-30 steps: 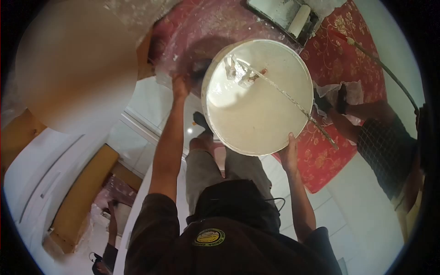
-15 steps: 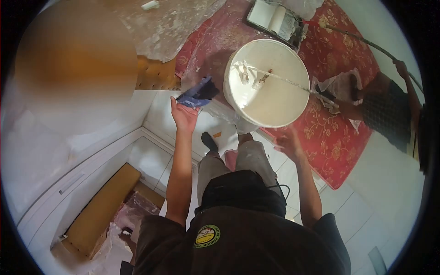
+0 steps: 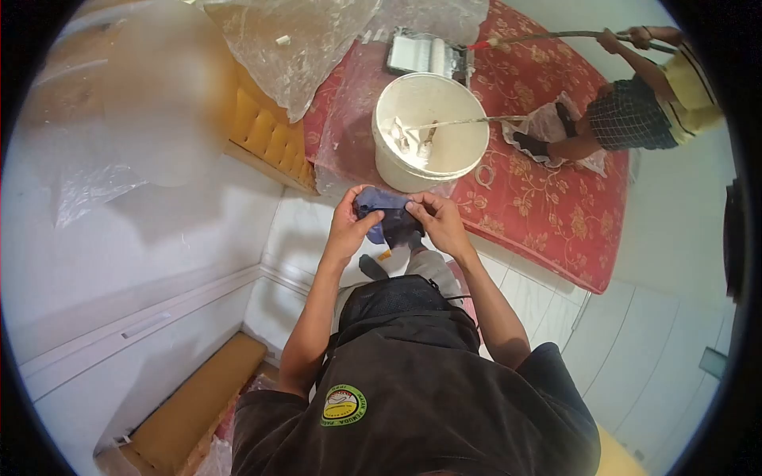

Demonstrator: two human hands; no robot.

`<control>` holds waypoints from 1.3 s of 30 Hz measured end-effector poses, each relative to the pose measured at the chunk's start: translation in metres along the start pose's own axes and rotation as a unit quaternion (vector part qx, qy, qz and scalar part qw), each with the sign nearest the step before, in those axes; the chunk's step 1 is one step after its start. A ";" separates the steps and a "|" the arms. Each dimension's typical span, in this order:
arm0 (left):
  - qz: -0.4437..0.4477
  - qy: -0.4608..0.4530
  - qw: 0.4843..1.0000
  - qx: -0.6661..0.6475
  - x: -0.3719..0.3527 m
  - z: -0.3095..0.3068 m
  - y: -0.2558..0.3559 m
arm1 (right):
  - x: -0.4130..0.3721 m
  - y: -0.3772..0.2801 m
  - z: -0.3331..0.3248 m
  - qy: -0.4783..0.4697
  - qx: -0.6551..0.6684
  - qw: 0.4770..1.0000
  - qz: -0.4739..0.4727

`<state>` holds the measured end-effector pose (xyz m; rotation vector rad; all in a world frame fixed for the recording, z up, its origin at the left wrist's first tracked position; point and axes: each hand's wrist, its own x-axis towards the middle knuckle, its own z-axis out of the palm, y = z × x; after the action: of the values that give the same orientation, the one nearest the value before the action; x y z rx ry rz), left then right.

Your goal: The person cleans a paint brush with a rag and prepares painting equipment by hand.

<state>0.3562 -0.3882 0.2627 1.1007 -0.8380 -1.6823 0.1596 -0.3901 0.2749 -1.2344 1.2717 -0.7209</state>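
Observation:
A crumpled dark blue cloth (image 3: 386, 208) with a black part is stretched between my two hands, just in front of the bucket. My left hand (image 3: 349, 228) grips its left side, thumb on top. At the right edge, my right hand (image 3: 441, 224) pinches it between thumb and fingers. Beyond them stands a large white bucket (image 3: 389, 163) with pale paint inside. Paint-coated brush handles (image 3: 426, 143) and a long thin stick (image 3: 484, 120) rest in the bucket.
A paint tray with a roller (image 3: 429, 55) lies behind the bucket on a red floral mattress (image 3: 548, 226). At the right, another person (image 3: 635, 115) stands on the mattress holding a long pole (image 3: 556, 34). Plastic sheeting (image 3: 294, 47) covers a tufted yellow headboard (image 3: 270, 119) at the left.
My right hand has come in from beside the bucket and taken hold of the cloth, which my left hand held alone. The view has shifted, and the other person now shows more fully.

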 end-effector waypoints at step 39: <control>0.271 0.281 0.755 0.528 0.065 0.173 -0.065 | -0.024 -0.033 -0.148 -0.285 -0.284 0.889 -0.217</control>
<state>0.1634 -0.4181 0.2500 1.7313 -1.5464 -0.2165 0.0204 -0.4167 0.3354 -2.0719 0.7222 -0.2329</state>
